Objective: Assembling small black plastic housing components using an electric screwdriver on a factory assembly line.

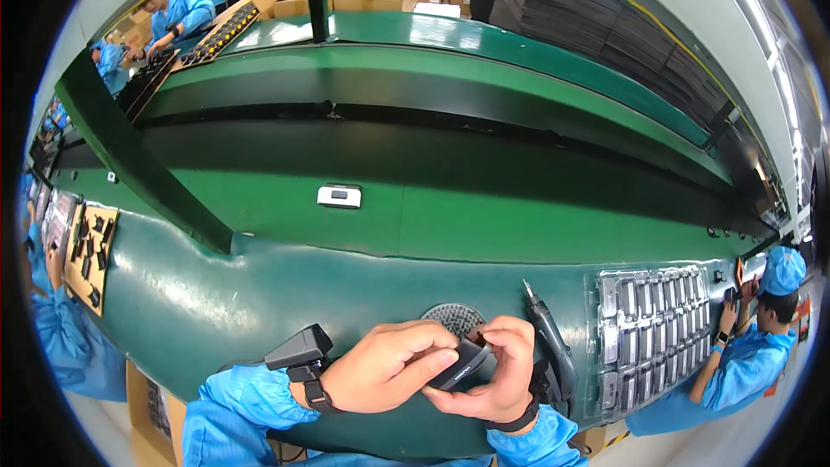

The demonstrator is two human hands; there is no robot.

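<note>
Near the table's front edge, my left hand [385, 367] and my right hand [500, 372] hold a small black plastic housing [458, 367] between them. The left thumb lies across its near face, and the right fingers and thumb close round its other end. Just beyond the hands is a round dish [454, 316] of small grey pieces, partly covered by my fingers. A black electric screwdriver [552, 342] lies right of my right hand, its bit pointing away. Strapped at my left wrist is a black device [301, 353].
A clear plastic tray [594, 337] with rows of grey-black parts lies to the right, a co-worker [750, 355] beyond it. One white-and-black device [339, 196] sits on the green conveyor [259, 199]. A green post [147, 164] and a cardboard tray of black parts [86, 251] stand left.
</note>
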